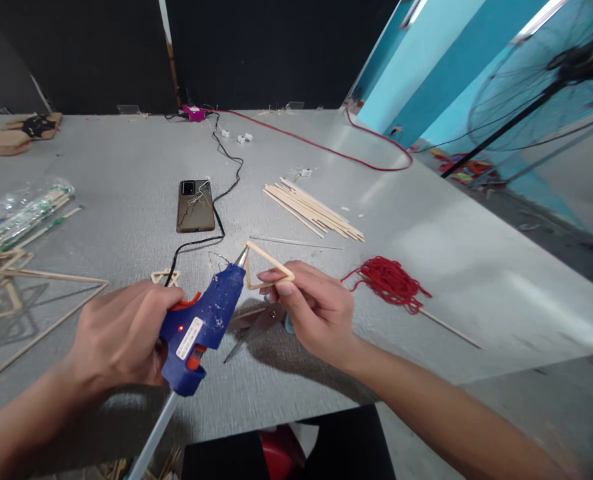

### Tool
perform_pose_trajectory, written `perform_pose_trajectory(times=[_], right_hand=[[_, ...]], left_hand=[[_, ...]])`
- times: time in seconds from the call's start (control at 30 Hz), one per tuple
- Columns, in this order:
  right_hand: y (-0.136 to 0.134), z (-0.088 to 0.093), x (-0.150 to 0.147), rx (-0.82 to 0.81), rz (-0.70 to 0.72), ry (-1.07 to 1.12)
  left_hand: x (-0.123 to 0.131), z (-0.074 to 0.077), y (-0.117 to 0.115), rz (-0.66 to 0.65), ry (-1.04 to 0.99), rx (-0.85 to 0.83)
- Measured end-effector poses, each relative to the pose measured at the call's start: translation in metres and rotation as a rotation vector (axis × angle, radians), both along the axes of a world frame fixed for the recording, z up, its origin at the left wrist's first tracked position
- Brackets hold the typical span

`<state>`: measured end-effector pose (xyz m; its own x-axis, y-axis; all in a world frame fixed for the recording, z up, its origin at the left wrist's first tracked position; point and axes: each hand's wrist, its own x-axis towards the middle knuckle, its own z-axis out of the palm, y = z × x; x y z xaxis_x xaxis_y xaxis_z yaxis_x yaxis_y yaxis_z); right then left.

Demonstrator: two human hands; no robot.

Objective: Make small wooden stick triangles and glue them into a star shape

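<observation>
Well, the small stick frame (pixel 270 260), three pale strips set as a triangle, is held up just off the tip of the blue glue gun (pixel 216 310), one corner right at the nozzle (whether the two actually touch, I cannot tell). The right hand (pixel 321 307), to the right of the glue gun, has its grip pinching the frame's far corner between thumb and fingers. The left hand (pixel 123 330) has its grip wrapped round the handle of the glue gun, where a small red light glows; a translucent glue stick (pixel 159 427) pokes out of the gun's rear.

Scissors (pixel 262 327) lie just right of the glue gun, partly under the right hand. Beyond the gun a phone (pixel 196 207) lies flat, and a black cable (pixel 241 160) winds away past it. Farther to the gun's right are a bundle of loose sticks (pixel 316 213) and a tangle of red yarn (pixel 391 283); well to its left, larger stick frames (pixel 101 283) are heaped near a clear plastic pack (pixel 26 207).

The worktop (pixel 426 233) around the gun is grey, finely textured and streaked with glare. Far beyond the gun stands a dark panelled wall (pixel 276 53); to the right come a light-blue wall (pixel 436 60), a standing fan (pixel 583 60) and grey floor (pixel 526 413).
</observation>
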<state>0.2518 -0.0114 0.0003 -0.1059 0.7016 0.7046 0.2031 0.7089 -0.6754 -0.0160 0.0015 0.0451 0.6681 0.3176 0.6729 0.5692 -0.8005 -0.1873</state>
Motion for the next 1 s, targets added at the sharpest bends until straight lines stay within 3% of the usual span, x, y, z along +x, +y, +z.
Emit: perform_pose_trajectory(times=[0.67,0.83,1.0], right_hand=[[0.001,0.001,0.000,0.009,-0.023,0.001],[0.000,-0.001,0.000,-0.136,-0.031,0.082],[0.001,-0.005,-0.001,-0.294,0.013,0.227]], left_hand=[[-0.002,-0.003,0.000,0.004,0.009,0.013],[-0.008,-0.011,-0.004,0.043,-0.039,-0.058],[-0.008,-0.009,-0.005,0.055,-0.043,-0.067]])
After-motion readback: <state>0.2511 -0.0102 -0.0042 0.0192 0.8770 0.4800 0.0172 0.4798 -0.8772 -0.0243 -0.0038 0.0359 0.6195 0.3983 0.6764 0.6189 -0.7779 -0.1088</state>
